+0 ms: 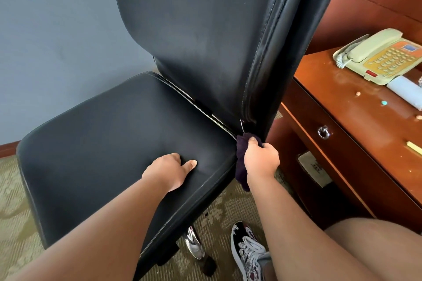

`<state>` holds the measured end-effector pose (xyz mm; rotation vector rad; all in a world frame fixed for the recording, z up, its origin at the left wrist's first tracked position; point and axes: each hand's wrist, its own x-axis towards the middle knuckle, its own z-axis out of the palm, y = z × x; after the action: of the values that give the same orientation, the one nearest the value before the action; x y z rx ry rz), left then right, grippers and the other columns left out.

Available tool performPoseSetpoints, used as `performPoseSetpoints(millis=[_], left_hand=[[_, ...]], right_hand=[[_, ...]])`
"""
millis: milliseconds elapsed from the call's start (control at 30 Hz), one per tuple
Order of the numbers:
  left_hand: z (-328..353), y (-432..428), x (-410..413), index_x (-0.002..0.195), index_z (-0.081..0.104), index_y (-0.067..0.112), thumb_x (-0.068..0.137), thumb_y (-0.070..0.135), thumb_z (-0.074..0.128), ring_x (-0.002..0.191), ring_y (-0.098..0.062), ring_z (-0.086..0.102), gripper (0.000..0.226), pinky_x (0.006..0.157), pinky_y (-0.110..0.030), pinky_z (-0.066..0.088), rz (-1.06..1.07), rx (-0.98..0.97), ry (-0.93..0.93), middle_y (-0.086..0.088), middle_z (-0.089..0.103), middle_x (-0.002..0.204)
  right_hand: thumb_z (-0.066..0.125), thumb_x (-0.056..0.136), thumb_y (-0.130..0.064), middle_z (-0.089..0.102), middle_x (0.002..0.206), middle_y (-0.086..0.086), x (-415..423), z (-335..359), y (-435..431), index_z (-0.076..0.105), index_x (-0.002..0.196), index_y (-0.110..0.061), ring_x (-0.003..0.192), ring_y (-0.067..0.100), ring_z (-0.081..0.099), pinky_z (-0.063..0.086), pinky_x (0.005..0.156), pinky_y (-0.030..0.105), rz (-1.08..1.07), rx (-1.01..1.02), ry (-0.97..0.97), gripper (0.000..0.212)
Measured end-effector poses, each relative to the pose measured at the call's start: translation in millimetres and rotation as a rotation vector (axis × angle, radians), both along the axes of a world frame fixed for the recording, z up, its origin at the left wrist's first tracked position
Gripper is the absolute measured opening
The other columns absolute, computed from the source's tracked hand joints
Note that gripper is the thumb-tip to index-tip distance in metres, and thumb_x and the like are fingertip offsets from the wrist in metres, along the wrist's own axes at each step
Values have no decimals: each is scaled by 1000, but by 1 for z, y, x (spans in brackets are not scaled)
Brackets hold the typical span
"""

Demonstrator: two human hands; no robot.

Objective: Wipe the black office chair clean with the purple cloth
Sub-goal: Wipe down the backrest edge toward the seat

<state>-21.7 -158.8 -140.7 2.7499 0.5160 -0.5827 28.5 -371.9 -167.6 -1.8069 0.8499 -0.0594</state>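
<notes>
With your left hand [169, 170] flat on the seat [114, 143], keep your right hand [260, 157] gripped around the purple cloth [241, 164] and press it firmly along the backrest [205, 29] corner seam.

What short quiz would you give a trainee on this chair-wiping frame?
1. True or false: the left hand holds the purple cloth.
2. Where does the right hand hold the cloth? A) middle of the seat; B) bottom corner of the backrest, beside the seat's edge; C) top of the backrest.
3. Fill in: the left hand rests on the ____.

Key: 1 false; 2 B; 3 seat.
</notes>
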Motion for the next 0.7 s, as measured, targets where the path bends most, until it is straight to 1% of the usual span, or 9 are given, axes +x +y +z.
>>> performPoseSetpoints(millis=[133,167,233,333,433,500,600,633,700], left_hand=[[0,0,0,88,49,23,88,72,35,84,-20,53,51,71,-32,43,-10,6,1,6,54,83],[0,0,0,88,49,23,88,72,35,84,-20,53,51,71,-32,43,-10,4,2,6,55,83],[-1,1,0,86,48,22,88,72,36,85,-20,54,51,71,-32,44,-14,3,3,5,55,84],[-1,3,-2,84,47,23,88,72,36,84,-20,55,50,69,-32,44,-19,8,-1,6,56,84],[-1,4,-3,81,47,24,87,73,36,79,-17,54,51,63,-31,41,-18,11,-9,6,56,83],[-2,4,-4,80,47,23,86,74,37,76,-14,53,52,61,-30,40,-12,5,-23,5,57,82],[-3,4,-4,80,47,23,86,74,37,77,-15,54,52,63,-30,41,-12,4,-30,5,57,82],[-3,4,-4,80,47,23,86,74,37,78,-16,54,52,63,-30,41,-14,6,-30,5,57,82],[-2,3,-4,80,46,24,87,74,36,80,-19,55,51,64,-31,42,-17,5,-28,5,57,82]], right_hand=[[58,95,-37,63,98,12,-7,-5,-18,65,108,-3,86,33,58,40,70,33,15,12,212,37],[58,95,-37,63,98,12,-12,-9,-19,64,108,-4,85,33,57,40,70,34,13,12,224,36],[57,96,-38,65,99,8,-22,-13,-14,64,101,-11,82,30,59,40,71,33,-9,6,147,29],[55,95,-45,59,80,-6,-26,-3,-1,55,85,-24,64,10,52,38,58,28,-6,-53,-3,24],[59,92,-50,61,77,-6,-17,10,5,60,83,-22,65,10,59,38,47,22,3,-2,-54,29],[64,92,-46,64,76,-3,-13,13,4,61,76,-22,67,13,62,41,46,23,-18,22,-40,29],[67,90,-43,66,78,-2,-12,14,7,60,70,-24,72,17,65,55,59,32,-40,67,-54,28],[68,90,-43,67,79,-2,-13,15,9,63,73,-24,73,17,65,56,61,32,-36,76,-68,26],[67,90,-42,68,84,-2,-17,17,13,69,86,-21,74,13,64,52,55,25,-11,61,-115,21]])
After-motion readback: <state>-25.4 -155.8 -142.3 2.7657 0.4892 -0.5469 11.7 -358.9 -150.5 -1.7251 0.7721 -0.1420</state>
